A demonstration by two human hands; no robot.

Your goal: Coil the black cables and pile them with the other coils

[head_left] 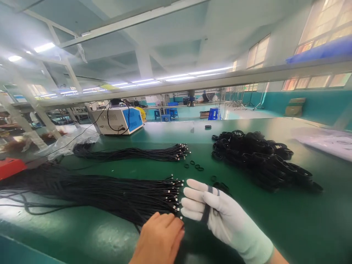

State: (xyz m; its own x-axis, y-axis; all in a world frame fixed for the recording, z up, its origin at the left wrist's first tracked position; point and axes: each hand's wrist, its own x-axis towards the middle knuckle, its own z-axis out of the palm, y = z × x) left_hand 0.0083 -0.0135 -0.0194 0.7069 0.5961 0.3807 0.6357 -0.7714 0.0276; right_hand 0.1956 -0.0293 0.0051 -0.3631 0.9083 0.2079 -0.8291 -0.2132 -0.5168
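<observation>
My bare left hand (158, 238) is at the bottom centre. Its fingers are pressed together at the connector ends of a large bundle of black cables (110, 194) lying on the green table (247, 227). What the fingers pinch is hidden. My right hand (217, 214) wears a white glove and lies just right of the cable ends. Its fingers point left, and black rubber bands (206, 211) are looped around them. A few loose black rings (195, 166) lie on the table beyond the hands.
A second, smaller cable bundle (132, 153) lies farther back. A big heap of black coiled cables (264, 157) sits at the right. A white and blue machine (118, 120) stands at the back left beside a clear plastic bag (68, 141). A red box (11, 167) is at the far left.
</observation>
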